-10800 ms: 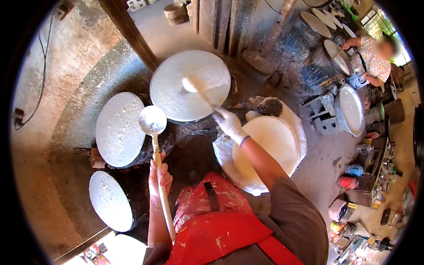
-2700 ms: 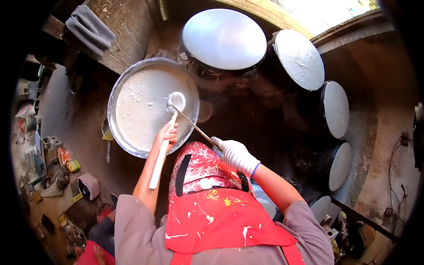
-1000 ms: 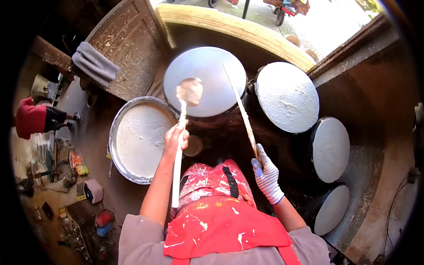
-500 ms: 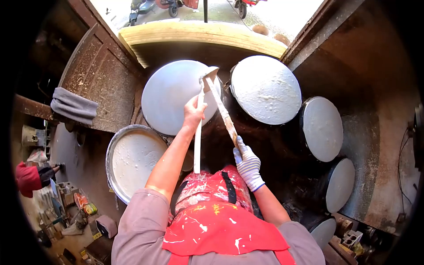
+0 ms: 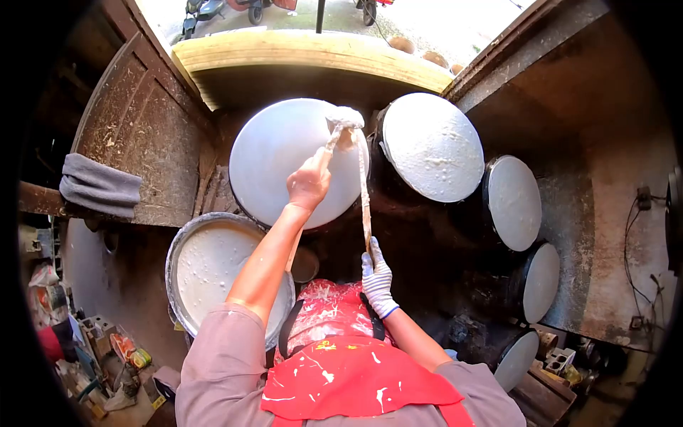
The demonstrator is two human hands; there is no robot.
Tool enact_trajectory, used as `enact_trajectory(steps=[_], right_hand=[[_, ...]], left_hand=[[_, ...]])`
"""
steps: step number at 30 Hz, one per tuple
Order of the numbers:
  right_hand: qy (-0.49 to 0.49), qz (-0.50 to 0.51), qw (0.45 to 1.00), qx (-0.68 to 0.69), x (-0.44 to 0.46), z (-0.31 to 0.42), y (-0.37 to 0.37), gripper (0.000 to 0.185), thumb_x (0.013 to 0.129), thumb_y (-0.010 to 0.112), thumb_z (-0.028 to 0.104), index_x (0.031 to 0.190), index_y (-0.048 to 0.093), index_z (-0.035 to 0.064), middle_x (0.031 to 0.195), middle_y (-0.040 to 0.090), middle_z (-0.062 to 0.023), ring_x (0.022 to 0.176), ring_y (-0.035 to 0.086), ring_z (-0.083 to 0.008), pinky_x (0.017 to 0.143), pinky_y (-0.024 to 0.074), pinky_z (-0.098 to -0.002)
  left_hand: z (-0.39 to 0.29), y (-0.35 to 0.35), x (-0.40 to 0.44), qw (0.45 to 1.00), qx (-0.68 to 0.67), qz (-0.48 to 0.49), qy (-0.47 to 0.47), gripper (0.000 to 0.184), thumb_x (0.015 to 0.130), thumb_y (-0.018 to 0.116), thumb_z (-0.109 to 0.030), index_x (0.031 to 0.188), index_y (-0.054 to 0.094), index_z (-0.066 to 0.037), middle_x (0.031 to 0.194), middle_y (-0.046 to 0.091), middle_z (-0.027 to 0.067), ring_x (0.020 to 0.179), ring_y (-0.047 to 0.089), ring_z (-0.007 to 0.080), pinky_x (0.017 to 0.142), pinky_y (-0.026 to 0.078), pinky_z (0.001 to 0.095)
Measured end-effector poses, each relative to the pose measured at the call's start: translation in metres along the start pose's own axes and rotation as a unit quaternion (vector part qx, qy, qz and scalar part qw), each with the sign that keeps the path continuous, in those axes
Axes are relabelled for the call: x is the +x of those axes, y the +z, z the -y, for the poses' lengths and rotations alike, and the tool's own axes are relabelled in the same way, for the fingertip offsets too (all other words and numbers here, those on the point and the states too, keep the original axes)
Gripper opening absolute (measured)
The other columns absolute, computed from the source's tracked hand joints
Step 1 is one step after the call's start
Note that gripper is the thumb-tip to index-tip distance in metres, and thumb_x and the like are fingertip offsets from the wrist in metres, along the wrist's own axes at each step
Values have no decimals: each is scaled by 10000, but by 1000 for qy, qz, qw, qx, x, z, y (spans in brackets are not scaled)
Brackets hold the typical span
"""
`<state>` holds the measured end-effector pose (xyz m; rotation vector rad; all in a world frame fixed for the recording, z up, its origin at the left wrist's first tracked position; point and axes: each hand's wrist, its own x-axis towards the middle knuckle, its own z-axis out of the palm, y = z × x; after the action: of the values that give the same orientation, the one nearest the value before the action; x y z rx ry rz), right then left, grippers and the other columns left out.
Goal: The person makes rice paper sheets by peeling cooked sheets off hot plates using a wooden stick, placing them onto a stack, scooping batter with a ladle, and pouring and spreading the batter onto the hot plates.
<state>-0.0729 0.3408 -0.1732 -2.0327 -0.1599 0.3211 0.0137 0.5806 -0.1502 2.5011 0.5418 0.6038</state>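
My bare left hand (image 5: 309, 181) is wrapped round the handle of a ladle (image 5: 344, 119), whose bowl carries white batter near the right edge of a round pan (image 5: 274, 160). In my gloved right hand (image 5: 377, 279) is a long thin stick (image 5: 365, 192). The stick's far end touches or overlaps the ladle bowl; which one, I cannot tell. At the lower left, a wide basin (image 5: 206, 263) of white batter is partly covered by my left forearm. To the right stands another round pan (image 5: 432, 147) with a bumpy white layer.
More white-topped round pans (image 5: 515, 203) curve down the right side. A wooden board (image 5: 299, 53) crosses the opening ahead. At the left are a wooden door (image 5: 142, 135) and a grey cloth (image 5: 101, 186) over a bar. Parked scooters (image 5: 255, 10) show outside.
Since the earlier views, the ladle has gone from the basin to over the round pan. In the last half second its bowl has tipped and the stick has swung more upright.
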Motion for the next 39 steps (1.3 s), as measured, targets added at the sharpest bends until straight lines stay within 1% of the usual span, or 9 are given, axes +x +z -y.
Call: enact_trajectory(steps=[2, 5, 8, 16, 21, 25, 35, 37, 39], right_hand=[[3, -5, 1000, 1, 8, 2, 16, 421, 893, 493, 156, 1294, 402, 66, 1241, 506, -106, 1064, 506, -125, 878, 370, -219], [16, -52, 997, 53, 18, -21, 51, 413, 898, 492, 147, 1295, 409, 73, 1155, 529, 6, 723, 458, -65, 696, 410, -176], [-64, -114, 990, 59, 36, -32, 85, 412, 895, 497, 128, 1297, 415, 93, 794, 477, 58, 580, 330, -40, 526, 361, -179], [-2, -25, 998, 51, 93, 56, 132, 417, 880, 459, 91, 1279, 388, -6, 1248, 482, -155, 1099, 481, -228, 942, 333, -260], [-68, -31, 994, 84, 143, 50, 142, 412, 868, 485, 170, 1244, 430, 12, 1119, 551, -214, 999, 552, -324, 842, 413, -305], [9, -84, 995, 58, 106, 16, 102, 421, 881, 490, 231, 1252, 434, 40, 1101, 566, -197, 968, 573, -297, 840, 417, -292], [-4, 112, 993, -28, 137, 68, 145, 387, 858, 492, 149, 1223, 467, 21, 1132, 555, -193, 1052, 536, -277, 897, 387, -296], [-84, 39, 994, 55, 137, 56, 127, 389, 866, 492, 170, 1225, 466, 24, 1110, 570, -191, 1013, 556, -245, 869, 404, -300], [14, -8, 998, 59, 140, 40, 89, 398, 869, 514, 151, 1238, 451, 16, 1093, 588, -162, 940, 550, -152, 836, 419, -259]], left_hand=[[3, -1, 9, 1000, -18, -24, 10, 432, 740, 548, -169, 1167, 486, -159, 930, 605, 66, 764, 607, 263, 637, 500, 373], [10, -2, 15, 999, -28, -9, 11, 433, 739, 548, -174, 1168, 491, -170, 979, 602, 63, 791, 607, 258, 648, 502, 361], [9, -8, 25, 998, -36, -35, 26, 425, 741, 544, -179, 1163, 499, -177, 982, 602, 58, 794, 608, 256, 647, 502, 362], [37, -28, 35, 998, 4, -21, -51, 331, 752, 505, -165, 1083, 519, -179, 924, 612, 76, 798, 601, 271, 646, 497, 383], [65, -43, 33, 995, -10, 4, -104, 348, 742, 539, -168, 1089, 509, -167, 887, 613, 125, 797, 593, 324, 654, 474, 423], [89, -53, 29, 988, 24, -5, -155, 355, 751, 526, -147, 1101, 493, -189, 964, 602, 77, 837, 590, 290, 672, 478, 407], [106, -43, 11, 979, 40, -14, -201, 378, 731, 551, -154, 1104, 492, -179, 919, 615, 103, 813, 596, 319, 674, 479, 424], [108, -46, 7, 978, 45, -20, -202, 379, 730, 551, -153, 1104, 495, -182, 916, 616, 102, 805, 597, 321, 671, 479, 424], [112, -49, 0, 973, 5, -16, -232, 382, 727, 556, -162, 1104, 502, -194, 919, 617, 109, 803, 596, 327, 671, 476, 426]])
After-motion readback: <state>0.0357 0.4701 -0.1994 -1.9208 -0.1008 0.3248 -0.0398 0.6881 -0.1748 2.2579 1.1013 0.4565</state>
